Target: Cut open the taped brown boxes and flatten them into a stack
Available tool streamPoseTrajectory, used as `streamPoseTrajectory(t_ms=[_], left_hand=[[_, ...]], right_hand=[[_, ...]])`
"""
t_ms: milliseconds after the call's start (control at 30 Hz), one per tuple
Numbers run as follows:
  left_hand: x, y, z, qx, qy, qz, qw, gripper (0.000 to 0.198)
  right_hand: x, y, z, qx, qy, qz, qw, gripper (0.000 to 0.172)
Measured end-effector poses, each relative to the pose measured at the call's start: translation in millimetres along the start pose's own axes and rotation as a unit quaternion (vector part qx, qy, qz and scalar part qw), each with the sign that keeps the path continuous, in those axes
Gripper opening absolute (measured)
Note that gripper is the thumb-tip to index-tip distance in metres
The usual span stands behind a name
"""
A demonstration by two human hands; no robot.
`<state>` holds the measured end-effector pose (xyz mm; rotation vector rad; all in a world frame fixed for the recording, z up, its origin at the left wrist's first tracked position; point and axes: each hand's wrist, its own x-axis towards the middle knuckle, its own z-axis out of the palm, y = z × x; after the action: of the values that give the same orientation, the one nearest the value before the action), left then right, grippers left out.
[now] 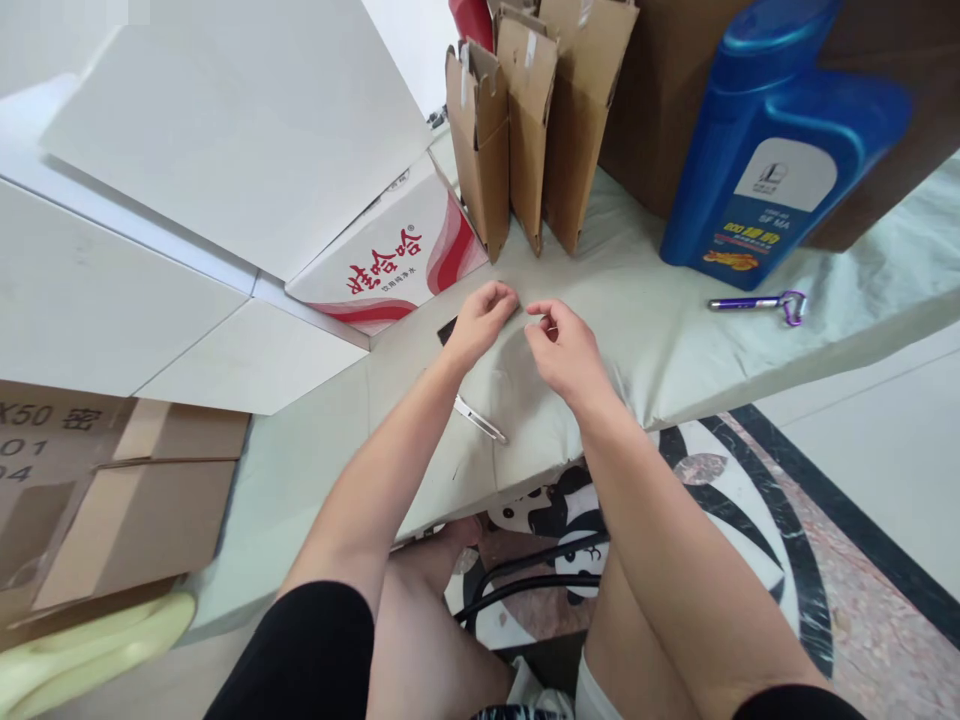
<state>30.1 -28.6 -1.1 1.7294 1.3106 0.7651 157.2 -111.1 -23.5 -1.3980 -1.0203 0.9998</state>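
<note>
My left hand (pixel 486 318) hovers over the pale green covered table, its fingertips pinched together; what they hold, if anything, is too small to make out. Close by on the right, my right hand (pixel 562 348) has its thumb and fingers curled into a pinch, and I cannot make out anything in it. A small gap separates the two hands. Beside my left wrist, part of a dark flat object (pixel 446 331) shows on the table. Nearer to me lies a slim white pen-shaped item (pixel 481 420), partly hidden by my left forearm.
A white and red carton (pixel 394 260) and white boxes (pixel 247 130) stand at the left. Folded cardboard boxes (pixel 529 130) stand behind my hands. To the right are a blue oil bottle (pixel 780 150) and a purple pen-like tool with a looped end (pixel 750 303).
</note>
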Motion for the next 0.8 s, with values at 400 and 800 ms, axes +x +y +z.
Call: streamPoseTrajectory(t_ms=[400, 800], left_hand=[[-171, -101, -99.3, -0.083, 0.143, -0.121, 0.979, 0.025], [-189, -132, -108.4, -0.281, 0.180, -0.154, 0.930, 0.024]], right_hand=[[-25, 6, 43, -0.130, -0.103, 0.004, 0.986, 0.027], [-58, 24, 105, -0.302, -0.172, -0.149, 0.926, 0.023]])
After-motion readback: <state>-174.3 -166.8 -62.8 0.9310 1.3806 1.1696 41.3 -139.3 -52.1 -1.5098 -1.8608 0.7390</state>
